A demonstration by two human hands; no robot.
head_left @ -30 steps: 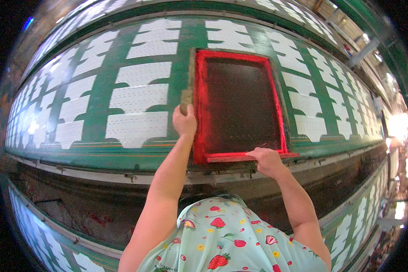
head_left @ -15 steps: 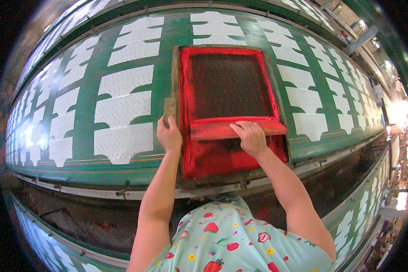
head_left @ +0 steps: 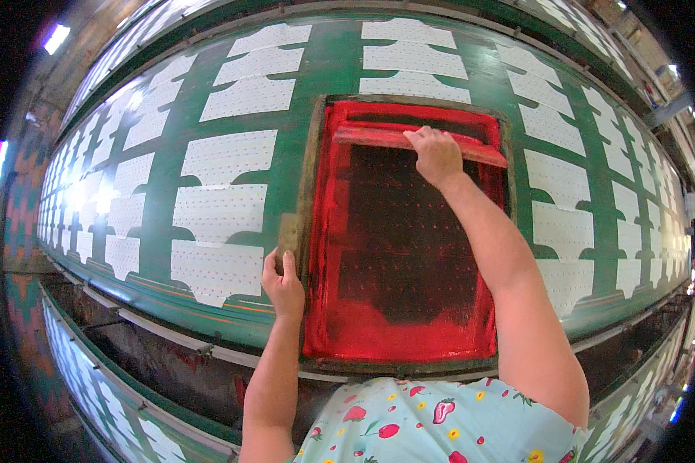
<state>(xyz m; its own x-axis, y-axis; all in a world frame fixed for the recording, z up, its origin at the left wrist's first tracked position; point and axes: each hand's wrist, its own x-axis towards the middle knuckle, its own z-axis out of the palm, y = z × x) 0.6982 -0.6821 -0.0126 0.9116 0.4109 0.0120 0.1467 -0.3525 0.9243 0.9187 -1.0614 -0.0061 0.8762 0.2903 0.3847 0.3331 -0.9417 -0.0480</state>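
Note:
A screen-printing frame [head_left: 315,166] lies on the long green table in front of me, its dark mesh [head_left: 401,239] bordered by wet red ink. Near the screen's far end, my right hand [head_left: 439,157] is closed on a red-smeared squeegee [head_left: 374,136], which spans most of the frame's width. My left hand [head_left: 283,287] grips the lower end of a wooden block [head_left: 289,231] at the frame's left side, thumb pointing up along it. Red ink [head_left: 394,336] is thick at the near end of the screen.
White cut fabric pieces [head_left: 222,208] with small coloured marks lie in columns across the green table [head_left: 336,65]. A metal rail [head_left: 162,333] runs along the table's near edge. Further tables with similar pieces [head_left: 123,413] stand behind and beyond.
The squeegee in my right hand has moved from the near part of the screen to its far end. My left hand stays on the wooden block. The view has shifted.

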